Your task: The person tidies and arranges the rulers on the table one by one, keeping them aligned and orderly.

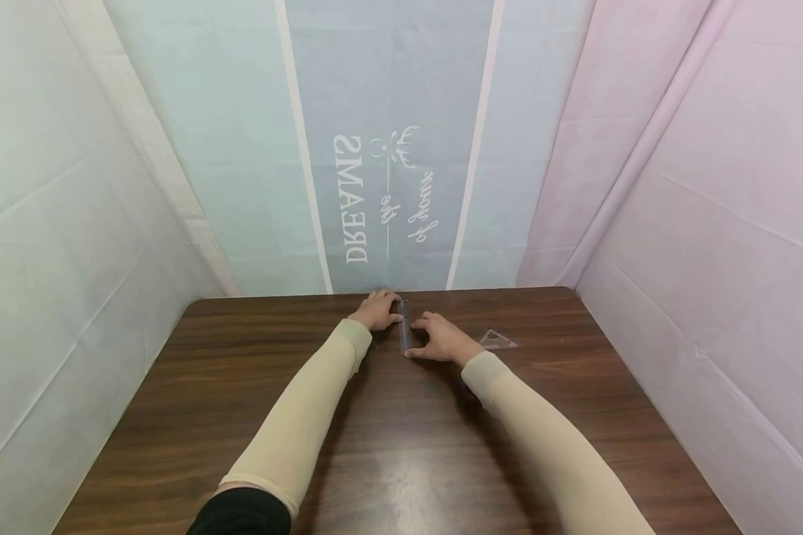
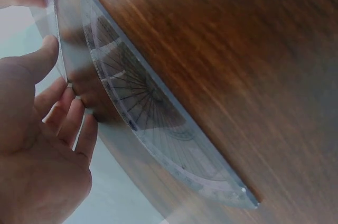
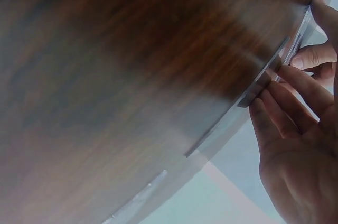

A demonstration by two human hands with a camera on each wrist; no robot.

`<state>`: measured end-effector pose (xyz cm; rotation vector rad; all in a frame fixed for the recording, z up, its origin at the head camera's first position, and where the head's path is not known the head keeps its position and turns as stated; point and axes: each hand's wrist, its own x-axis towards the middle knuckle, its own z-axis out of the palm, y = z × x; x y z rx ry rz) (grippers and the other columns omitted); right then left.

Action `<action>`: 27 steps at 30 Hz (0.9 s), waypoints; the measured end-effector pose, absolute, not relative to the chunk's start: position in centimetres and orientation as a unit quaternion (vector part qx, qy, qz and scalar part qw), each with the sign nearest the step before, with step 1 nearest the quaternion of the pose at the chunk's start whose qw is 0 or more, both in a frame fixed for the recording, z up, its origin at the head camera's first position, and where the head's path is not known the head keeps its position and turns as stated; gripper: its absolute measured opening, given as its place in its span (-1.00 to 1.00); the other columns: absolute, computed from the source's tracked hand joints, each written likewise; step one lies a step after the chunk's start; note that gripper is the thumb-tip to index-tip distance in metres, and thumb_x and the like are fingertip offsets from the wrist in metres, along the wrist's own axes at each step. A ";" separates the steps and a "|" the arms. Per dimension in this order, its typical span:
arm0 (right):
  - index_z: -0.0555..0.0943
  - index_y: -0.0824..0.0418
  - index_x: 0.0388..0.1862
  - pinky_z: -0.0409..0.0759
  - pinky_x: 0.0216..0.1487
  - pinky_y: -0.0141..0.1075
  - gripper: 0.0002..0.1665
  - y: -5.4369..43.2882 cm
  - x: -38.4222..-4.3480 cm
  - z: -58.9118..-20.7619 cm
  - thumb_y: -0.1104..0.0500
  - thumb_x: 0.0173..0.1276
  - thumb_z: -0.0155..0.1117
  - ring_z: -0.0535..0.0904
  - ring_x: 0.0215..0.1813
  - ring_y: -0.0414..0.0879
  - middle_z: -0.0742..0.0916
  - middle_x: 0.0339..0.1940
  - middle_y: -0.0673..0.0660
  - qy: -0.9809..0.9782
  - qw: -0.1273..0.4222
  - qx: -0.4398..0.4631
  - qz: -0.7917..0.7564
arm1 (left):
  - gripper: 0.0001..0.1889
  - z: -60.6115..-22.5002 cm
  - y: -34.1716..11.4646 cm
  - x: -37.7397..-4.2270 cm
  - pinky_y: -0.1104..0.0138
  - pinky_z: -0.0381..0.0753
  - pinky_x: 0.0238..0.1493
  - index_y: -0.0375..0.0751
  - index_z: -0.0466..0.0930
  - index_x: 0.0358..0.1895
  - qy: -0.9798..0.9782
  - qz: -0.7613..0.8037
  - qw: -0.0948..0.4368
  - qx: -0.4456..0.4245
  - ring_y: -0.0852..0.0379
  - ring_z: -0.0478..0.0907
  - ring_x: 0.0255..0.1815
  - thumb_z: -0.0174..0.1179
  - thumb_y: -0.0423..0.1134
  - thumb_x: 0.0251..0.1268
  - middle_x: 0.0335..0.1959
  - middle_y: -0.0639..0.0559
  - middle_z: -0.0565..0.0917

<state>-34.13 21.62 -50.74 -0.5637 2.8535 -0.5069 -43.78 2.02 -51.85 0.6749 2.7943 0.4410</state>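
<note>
A clear ruler (image 1: 404,331) lies on the table between my two hands, pointing away from me. My left hand (image 1: 377,310) is at its left side, with the thumb at the edge and the index fingertip by the far end. On the other side, my right hand (image 1: 444,338) touches the ruler near its close end with the thumb. The right fingers are spread along it; in the right wrist view they overlap a clear straight-edged piece (image 3: 227,113). A clear protractor (image 2: 153,108) lies beside my left hand. Behind the right hand sits a clear set square (image 1: 498,342).
The brown wood-patterned table (image 1: 401,431) ends just beyond the hands at a lettered curtain (image 1: 388,223). Pale fabric walls rise at the left (image 1: 73,260) and right (image 1: 709,260). Another clear strip (image 3: 137,197) lies low in the right wrist view.
</note>
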 end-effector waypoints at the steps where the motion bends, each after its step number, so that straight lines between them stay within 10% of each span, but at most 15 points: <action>1: 0.51 0.24 0.56 0.39 0.56 0.15 -0.05 21.6 -34.1 -50.8 -0.30 0.42 0.49 0.30 0.65 0.28 0.40 0.63 0.39 0.962 0.092 -0.193 -0.169 | -0.34 -51.9 1.9 -43.8 -0.04 0.22 0.64 -0.10 0.33 0.64 0.953 0.158 0.115 0.230 -0.18 0.18 0.67 0.19 0.07 0.66 0.65 -0.16 0.28; 27: 0.53 0.16 0.56 0.52 0.47 0.09 -0.11 21.5 -32.3 -51.0 -0.29 0.44 0.48 0.45 0.53 0.20 0.52 0.52 0.27 0.963 0.070 -0.205 -0.160 | -0.56 -50.9 0.7 -41.4 0.01 0.52 0.43 -0.29 0.36 0.44 0.903 0.356 0.117 0.212 -0.19 0.54 0.42 0.18 -0.20 0.70 0.37 -0.29 0.57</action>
